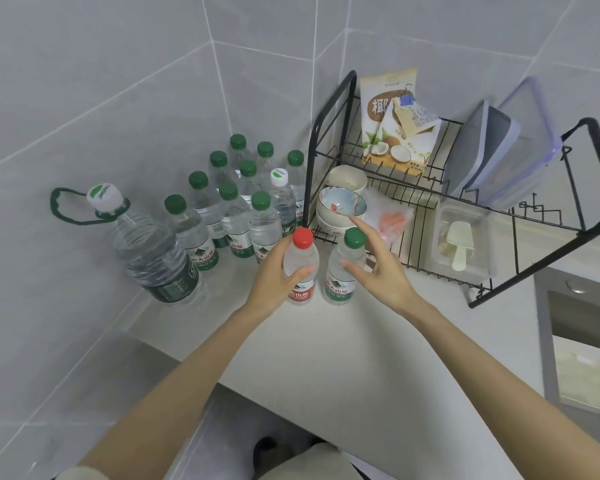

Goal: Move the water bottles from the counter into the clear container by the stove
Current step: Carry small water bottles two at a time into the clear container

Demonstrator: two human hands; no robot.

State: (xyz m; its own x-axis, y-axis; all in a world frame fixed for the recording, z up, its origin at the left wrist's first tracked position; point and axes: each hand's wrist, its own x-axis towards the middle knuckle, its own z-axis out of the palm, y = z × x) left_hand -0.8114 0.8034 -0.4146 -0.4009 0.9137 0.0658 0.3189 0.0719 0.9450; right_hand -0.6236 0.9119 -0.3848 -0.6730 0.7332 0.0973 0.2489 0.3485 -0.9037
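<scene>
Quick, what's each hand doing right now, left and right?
Left hand: grips the red-capped bottle.
Right hand: open, fingers spread against the green-capped bottle, not gripping it yet.

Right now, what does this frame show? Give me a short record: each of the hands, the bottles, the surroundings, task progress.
left hand: grips the red-capped bottle, upright
right hand: open, fingers spread, at the green-capped bottle; contact unclear
other bottles: green-capped cluster and large jug in the corner
surroundings: dish rack holding bowls
progress: both front bottles stand on the counter; no stove in view
</scene>
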